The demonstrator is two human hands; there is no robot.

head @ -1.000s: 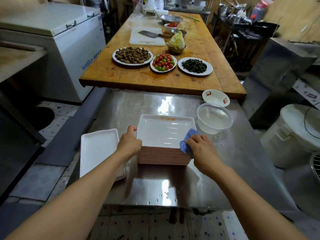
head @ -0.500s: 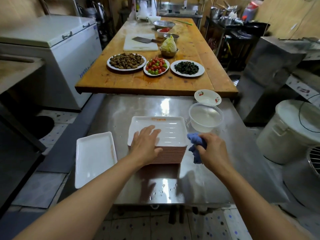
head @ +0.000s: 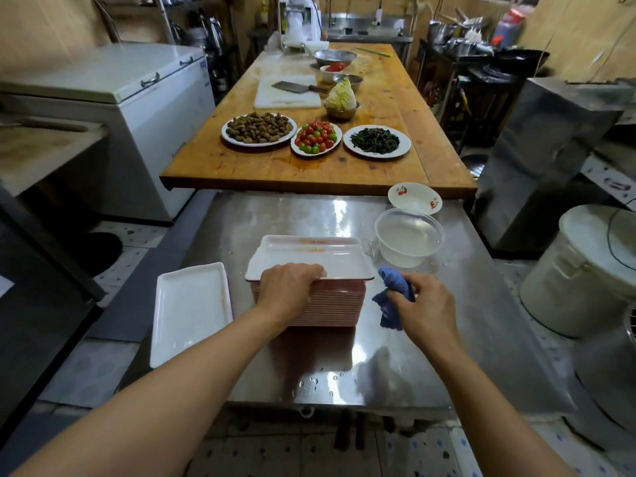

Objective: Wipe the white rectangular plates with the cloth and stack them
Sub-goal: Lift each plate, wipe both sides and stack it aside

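Left hand (head: 289, 287) grips near edge of top plate (head: 309, 261), lifted off the pink-sided stack (head: 330, 306). Right hand (head: 421, 306), right of stack, clutches blue cloth (head: 392, 294). Wiped plates (head: 189, 309) lie left of stack. Advice: steady the plate, wipe into corners and rim.
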